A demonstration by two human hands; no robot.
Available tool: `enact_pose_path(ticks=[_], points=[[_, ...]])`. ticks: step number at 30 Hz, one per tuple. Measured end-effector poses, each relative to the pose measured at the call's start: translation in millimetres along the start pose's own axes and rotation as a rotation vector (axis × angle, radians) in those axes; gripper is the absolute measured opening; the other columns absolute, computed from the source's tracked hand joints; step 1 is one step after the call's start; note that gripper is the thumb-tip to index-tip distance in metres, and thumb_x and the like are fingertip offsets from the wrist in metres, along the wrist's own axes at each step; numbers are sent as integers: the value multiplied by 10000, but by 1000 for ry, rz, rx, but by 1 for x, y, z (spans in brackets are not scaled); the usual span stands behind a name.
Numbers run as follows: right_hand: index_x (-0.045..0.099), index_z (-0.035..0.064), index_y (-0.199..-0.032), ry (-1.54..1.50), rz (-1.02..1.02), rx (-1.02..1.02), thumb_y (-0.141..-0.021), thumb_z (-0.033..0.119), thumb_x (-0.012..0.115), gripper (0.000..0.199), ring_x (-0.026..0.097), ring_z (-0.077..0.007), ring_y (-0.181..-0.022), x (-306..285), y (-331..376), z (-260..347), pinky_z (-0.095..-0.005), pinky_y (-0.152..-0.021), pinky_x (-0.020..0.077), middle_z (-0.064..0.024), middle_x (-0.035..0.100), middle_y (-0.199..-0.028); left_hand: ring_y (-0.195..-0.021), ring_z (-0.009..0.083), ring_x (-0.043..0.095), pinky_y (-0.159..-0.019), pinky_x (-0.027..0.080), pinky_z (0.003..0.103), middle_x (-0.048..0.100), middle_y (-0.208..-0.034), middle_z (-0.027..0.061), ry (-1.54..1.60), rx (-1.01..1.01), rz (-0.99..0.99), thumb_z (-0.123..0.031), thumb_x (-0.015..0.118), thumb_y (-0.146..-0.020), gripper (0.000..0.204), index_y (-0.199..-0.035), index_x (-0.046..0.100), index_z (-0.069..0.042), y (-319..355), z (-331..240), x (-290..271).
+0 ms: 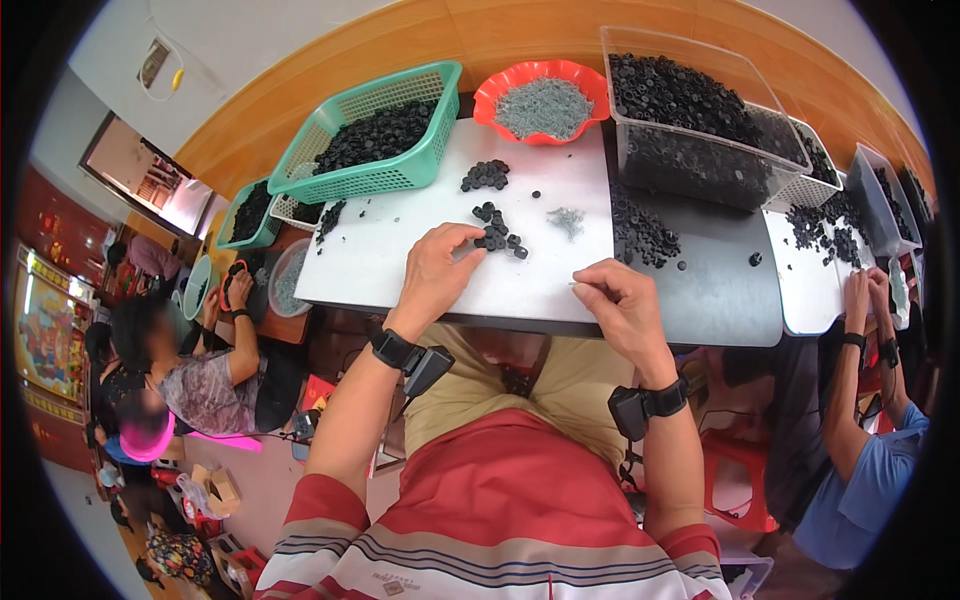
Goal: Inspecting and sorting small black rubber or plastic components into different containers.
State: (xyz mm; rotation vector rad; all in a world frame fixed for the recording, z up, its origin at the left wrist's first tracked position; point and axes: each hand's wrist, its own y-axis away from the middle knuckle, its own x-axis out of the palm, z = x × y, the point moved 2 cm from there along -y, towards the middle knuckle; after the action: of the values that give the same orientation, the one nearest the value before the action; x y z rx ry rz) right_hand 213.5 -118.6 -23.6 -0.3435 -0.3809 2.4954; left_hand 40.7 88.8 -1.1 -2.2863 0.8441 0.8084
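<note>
My left hand [438,272] rests on a white board [380,250], its fingertips touching a small cluster of black round parts [497,232]. My right hand [620,305] sits at the board's near edge, fingers pinched on a thin metal pin that pokes out toward the left. A second cluster of black parts [486,175] lies farther back on the board. A tiny heap of metal pins [568,220] lies to the right of the near cluster. Both wrists wear black strapped devices.
A green basket of black parts [375,135], a red bowl of metal pins [543,100] and a clear bin of black parts [690,120] stand at the back. Loose black parts [640,232] lie on the dark table. Other people work at the left and right.
</note>
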Motion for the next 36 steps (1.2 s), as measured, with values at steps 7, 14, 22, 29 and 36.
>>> enact_pose_path(ticks=[7,14,22,29,36], points=[[731,-32,-1001,-33,11,25,-903,2,719,104,571,-104,-728,0,-1,1,-246,-657,461,-59,682,-872,-967,300,656,-891,512,386,719,-1046,115,-1,-23,59,-121,722,-849,225,-1063,738,-52,-3,2,-3],[733,-28,-997,-34,23,15,-901,-1,722,100,576,-103,-725,-1,-2,-1,-245,-656,467,-62,684,-880,-981,256,653,-856,521,351,719,-1032,92,-95,88,40,-136,758,-842,244,-1064,736,-39,-1,-4,0],[733,-29,-1003,-67,21,29,-902,0,725,105,577,-99,-723,-1,-1,-1,-243,-654,467,-61,683,-880,-1016,287,639,-859,523,387,725,-1040,89,-77,2,39,-145,754,-833,231,-1043,733,-53,-3,-15,8],[732,-31,-1009,-72,13,8,-906,1,727,108,578,-99,-723,0,0,-2,-240,-650,467,-62,686,-885,-905,297,686,-794,553,377,716,-1018,114,-72,102,-72,-96,729,-846,182,-1012,691,-32,2,-16,9],[731,-31,-1014,-50,9,-14,-906,12,735,116,582,-104,-730,-1,1,0,-243,-658,473,-68,687,-888,-888,266,725,-784,576,338,720,-1008,126,-29,253,-239,-14,742,-830,201,-1020,676,-13,15,-20,1]])
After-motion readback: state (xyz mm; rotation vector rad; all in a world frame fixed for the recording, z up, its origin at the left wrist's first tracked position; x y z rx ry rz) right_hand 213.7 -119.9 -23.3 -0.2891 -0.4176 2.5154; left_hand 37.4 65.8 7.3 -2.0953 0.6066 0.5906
